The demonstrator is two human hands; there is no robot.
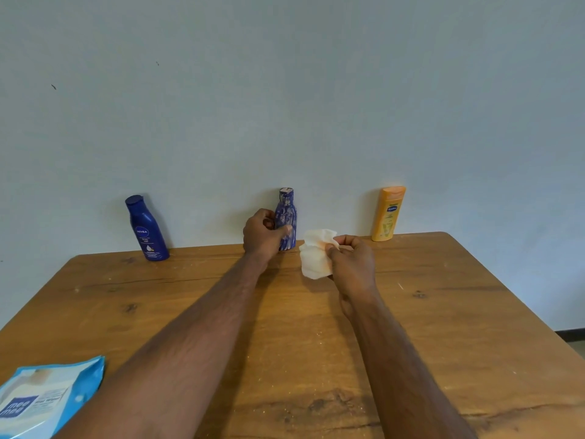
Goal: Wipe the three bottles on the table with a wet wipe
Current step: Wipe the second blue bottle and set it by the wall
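Our left hand [262,233] grips the middle bottle [286,217] at the far edge — our right hand [349,258] pinches the wipe [315,256] beside it.

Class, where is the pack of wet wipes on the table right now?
In the head view, the pack of wet wipes lies at the table's near left corner, beside the left forearm and far from the three bottles standing along the wall.
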